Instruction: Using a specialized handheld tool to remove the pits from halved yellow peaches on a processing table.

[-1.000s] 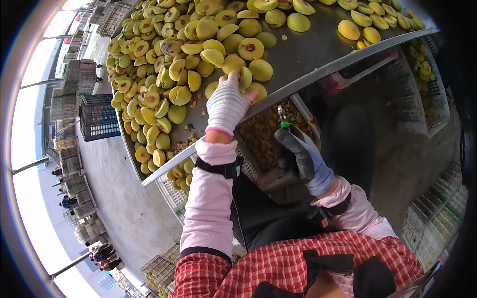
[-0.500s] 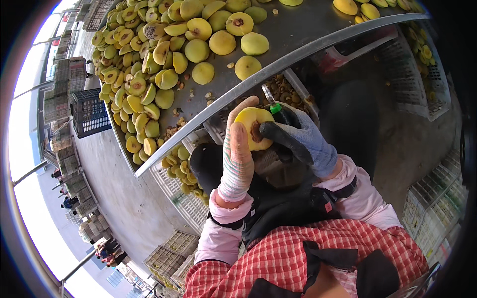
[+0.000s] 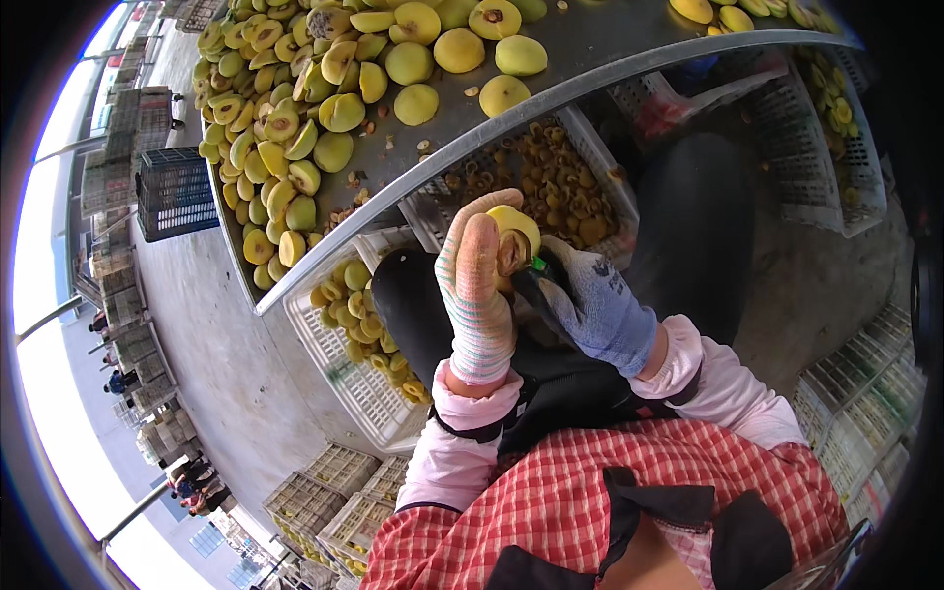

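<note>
In my left hand (image 3: pixel 477 285), in a striped knit glove, is a yellow peach half (image 3: pixel 525 224), its brown pit hollow turned toward the right. My right hand (image 3: pixel 602 300), in a blue-grey glove with dark coated fingers, closes round a small hand tool (image 3: pixel 539 264) with a green collar. The tool meets the peach half at its hollow; its metal tip is hidden. Both hands are above my lap, just on my side of the metal table's edge (image 3: pixel 413 169). Many peach halves (image 3: pixel 280 123) are heaped on the table, cut faces and skins showing.
Below the table edge stands a crate (image 3: pixel 615 162) of brown scooped-out pit pieces. Left of my knees is a white crate (image 3: pixel 329 379) with peach halves. A dark blue crate (image 3: pixel 180 202) stands farther left. More crates (image 3: pixel 324 482) are stacked behind it and at right (image 3: pixel 855 369).
The peach half has turned in my left hand, its hollow now facing right. The tool has swung from pointing up and away to against the fruit. My right hand has lowered slightly.
</note>
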Motion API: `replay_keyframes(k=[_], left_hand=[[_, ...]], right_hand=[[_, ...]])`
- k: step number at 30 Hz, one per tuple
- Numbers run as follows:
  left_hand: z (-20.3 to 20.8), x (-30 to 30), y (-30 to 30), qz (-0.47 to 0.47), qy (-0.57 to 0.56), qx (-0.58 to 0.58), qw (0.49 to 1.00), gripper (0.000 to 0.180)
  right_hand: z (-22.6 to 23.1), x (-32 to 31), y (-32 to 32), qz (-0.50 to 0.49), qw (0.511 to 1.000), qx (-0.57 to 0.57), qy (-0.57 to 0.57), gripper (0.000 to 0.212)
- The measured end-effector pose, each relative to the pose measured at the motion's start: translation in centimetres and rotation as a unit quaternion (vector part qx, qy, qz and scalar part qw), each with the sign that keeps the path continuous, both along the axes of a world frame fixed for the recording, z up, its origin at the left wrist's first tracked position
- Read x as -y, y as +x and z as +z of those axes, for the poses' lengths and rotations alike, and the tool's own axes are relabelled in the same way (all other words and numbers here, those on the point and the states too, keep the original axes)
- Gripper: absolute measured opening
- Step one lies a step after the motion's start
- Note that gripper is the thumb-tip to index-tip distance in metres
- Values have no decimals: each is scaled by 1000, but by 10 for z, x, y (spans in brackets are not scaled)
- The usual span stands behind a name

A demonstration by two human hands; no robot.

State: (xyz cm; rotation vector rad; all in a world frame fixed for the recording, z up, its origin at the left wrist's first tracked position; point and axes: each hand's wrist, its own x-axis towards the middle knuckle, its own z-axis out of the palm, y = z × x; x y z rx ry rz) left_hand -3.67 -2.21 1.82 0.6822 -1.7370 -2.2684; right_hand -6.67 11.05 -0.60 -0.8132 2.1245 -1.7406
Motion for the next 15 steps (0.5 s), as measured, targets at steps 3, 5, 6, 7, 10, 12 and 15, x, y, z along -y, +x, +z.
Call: replay_keyframes(k=[3,5,6,7,10,12,15], left_hand=[[7,-1,-3,-30,6,14,999,39],[10,4,-4,-95,34,64,993,40],[9,6,-4,-94,34,64,993,40],[7,7,-4,-124,45,84,988,40],[3,1,1,-140,58,93,984,44],[7,-14,0,-39,21,22,999,47],[11,-14,7,-30,-77,10,997,39]], right_hand=[[-1,-6,4,13,997,49,-55,29],[-1,-13,0,85,988,130,-20,30],[-3,-16,2,86,988,130,-20,30],[-7,-19,6,77,992,98,-20,29],[-5,-15,18,28,995,85,-53,28],[-5,-11,20,-19,991,103,-80,28],[-10,-6,10,-104,967,181,-147,29]])
